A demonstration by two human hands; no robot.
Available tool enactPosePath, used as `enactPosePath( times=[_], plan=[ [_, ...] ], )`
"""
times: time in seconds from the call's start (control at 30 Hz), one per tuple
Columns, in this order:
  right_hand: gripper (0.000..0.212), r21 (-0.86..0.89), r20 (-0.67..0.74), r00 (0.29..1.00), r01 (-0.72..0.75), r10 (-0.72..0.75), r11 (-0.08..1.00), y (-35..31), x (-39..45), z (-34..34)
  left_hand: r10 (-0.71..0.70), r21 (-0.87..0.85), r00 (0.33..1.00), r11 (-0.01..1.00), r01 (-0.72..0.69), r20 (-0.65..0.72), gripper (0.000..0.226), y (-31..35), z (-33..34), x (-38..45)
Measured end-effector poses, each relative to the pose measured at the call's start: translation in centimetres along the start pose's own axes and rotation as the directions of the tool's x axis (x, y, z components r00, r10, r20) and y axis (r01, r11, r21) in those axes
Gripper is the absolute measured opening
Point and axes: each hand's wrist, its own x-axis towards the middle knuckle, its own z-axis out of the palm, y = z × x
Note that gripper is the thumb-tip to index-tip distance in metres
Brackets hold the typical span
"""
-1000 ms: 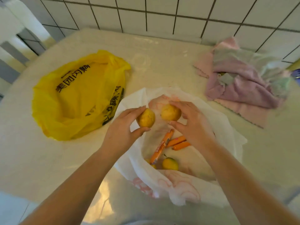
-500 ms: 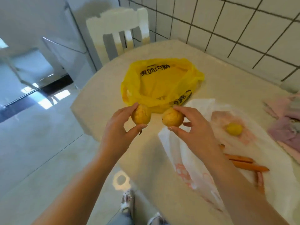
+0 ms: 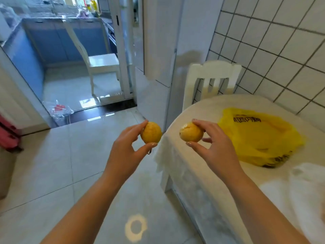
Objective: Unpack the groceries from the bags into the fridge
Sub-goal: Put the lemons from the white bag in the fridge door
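A tiled floor (image 3: 52,164) runs from your feet to a glass doorway with blue cabinets beyond, and at your right stands the cloth-covered table (image 3: 202,110) against a white tiled wall, a white chair (image 3: 213,76) tucked behind it. You have one yellow fruit in each hand, both held out over the floor at the table's edge: your left hand (image 3: 124,155) pinches the left fruit (image 3: 151,132) between thumb and fingertips, and your right hand (image 3: 216,148) grips the right fruit (image 3: 191,132) the same way. On the table the yellow bag (image 3: 260,136) lies slumped, and the edge of a white bag (image 3: 302,191) shows at the lower right; what either holds cannot be seen here. No fridge is clearly in view, so judge the job as barely begun: these two fruits are out but not yet stored, and whatever remains in the bags is yet to come.
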Motion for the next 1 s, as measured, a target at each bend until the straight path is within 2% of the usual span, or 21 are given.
enactPosePath(
  times=[0.23,0.53,0.77,1.0],
  plan=[
    [0.056,0.017,0.046,0.992,0.114,-0.114,0.993,-8.0,6.7,10.1,-0.019,0.014,0.992,1.000,0.021,-0.123,0.070,-6.5,-11.8,3.6],
    [0.056,0.049,0.106,0.972,0.204,-0.209,0.978,-12.0,16.0,19.3,-0.094,-0.095,0.975,0.993,0.076,-0.204,0.064,-14.0,-18.4,10.1],
    [0.055,0.057,0.036,0.972,0.230,-0.233,0.971,-11.1,28.3,25.4,-0.047,-0.132,0.980,0.991,0.022,-0.191,0.056,-20.3,-20.9,22.7],
    [0.055,0.030,-0.043,0.978,0.207,-0.205,0.978,-10.6,41.3,27.9,0.016,-0.212,0.985,0.976,-0.052,-0.170,0.055,-23.6,-21.9,37.0]
  ],
)
